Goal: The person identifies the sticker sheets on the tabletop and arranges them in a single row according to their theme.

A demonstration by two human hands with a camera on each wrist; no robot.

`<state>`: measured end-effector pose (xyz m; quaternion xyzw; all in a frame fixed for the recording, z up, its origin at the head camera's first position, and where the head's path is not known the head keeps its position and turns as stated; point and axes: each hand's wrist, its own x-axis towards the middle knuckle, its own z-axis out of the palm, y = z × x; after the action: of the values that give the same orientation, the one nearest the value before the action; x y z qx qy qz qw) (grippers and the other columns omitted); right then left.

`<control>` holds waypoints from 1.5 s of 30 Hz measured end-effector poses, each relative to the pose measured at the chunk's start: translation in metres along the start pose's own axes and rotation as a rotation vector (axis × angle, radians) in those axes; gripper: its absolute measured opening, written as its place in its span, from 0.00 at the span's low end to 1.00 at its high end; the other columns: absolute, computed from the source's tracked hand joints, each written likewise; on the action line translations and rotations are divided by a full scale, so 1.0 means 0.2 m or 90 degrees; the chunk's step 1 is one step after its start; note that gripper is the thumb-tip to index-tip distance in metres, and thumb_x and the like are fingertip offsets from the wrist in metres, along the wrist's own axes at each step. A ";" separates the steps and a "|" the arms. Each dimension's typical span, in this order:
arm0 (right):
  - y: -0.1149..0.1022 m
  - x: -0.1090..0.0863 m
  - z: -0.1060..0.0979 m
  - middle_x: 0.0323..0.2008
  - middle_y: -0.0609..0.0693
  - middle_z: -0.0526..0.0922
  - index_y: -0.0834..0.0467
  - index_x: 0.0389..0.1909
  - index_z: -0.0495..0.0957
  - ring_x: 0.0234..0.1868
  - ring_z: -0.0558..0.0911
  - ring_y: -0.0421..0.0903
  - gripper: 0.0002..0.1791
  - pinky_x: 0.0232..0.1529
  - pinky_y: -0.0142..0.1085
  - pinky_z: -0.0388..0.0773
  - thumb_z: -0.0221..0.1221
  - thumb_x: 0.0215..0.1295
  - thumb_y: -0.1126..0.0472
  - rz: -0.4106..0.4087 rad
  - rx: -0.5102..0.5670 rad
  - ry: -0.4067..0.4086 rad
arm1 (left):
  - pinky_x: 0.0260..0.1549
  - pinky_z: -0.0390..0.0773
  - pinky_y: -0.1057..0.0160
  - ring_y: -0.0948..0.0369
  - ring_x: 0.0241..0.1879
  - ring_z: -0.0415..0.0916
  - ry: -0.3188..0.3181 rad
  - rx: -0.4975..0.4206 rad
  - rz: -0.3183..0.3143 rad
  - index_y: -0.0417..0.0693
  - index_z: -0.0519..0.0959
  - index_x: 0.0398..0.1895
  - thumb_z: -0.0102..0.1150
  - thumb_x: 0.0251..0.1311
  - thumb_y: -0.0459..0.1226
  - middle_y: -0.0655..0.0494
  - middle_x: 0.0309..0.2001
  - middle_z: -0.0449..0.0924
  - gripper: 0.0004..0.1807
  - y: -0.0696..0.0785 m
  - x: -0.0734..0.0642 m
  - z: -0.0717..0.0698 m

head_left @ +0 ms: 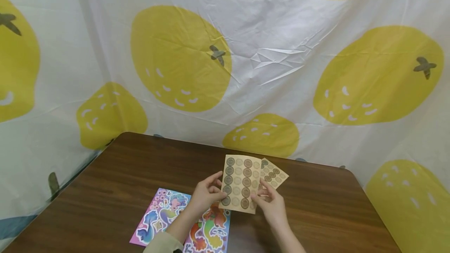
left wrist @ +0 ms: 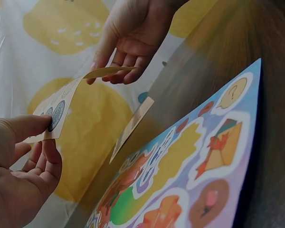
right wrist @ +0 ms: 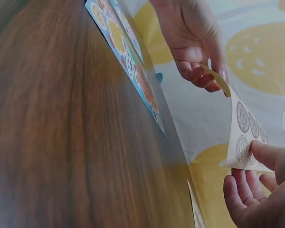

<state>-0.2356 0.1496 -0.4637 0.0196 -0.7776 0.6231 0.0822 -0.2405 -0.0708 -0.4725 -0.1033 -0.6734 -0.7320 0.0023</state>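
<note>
A tan sticker sheet with rows of round dark and pale stickers is held up above the table by both hands. My left hand pinches its lower left edge, thumb on the printed face. On the opposite edge, my right hand pinches it the same way. The sheet bows slightly between the hands in the left wrist view. Behind it, a second tan sticker sheet lies on the table, partly covered from the head camera. Colourful mermaid sticker sheets lie below my left forearm, which hides part of them.
The dark brown wooden table has rounded far corners. A white curtain printed with large yellow fruit hangs close behind its far edge and along both sides.
</note>
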 end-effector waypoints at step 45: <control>0.06 -0.17 -0.34 0.21 0.54 0.77 0.59 0.67 0.66 0.16 0.74 0.45 0.37 0.18 0.37 0.77 0.66 0.54 0.71 -0.004 -0.052 -0.020 | 0.24 0.76 0.73 0.66 0.22 0.69 -0.073 -0.048 -0.029 0.38 0.65 0.67 0.63 0.46 0.21 0.52 0.30 0.73 0.40 -0.04 -0.12 0.25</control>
<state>-0.1960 0.2155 -0.4672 0.0281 -0.8033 0.5904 0.0727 -0.2102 -0.0247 -0.4806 -0.1294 -0.6467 -0.7496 -0.0569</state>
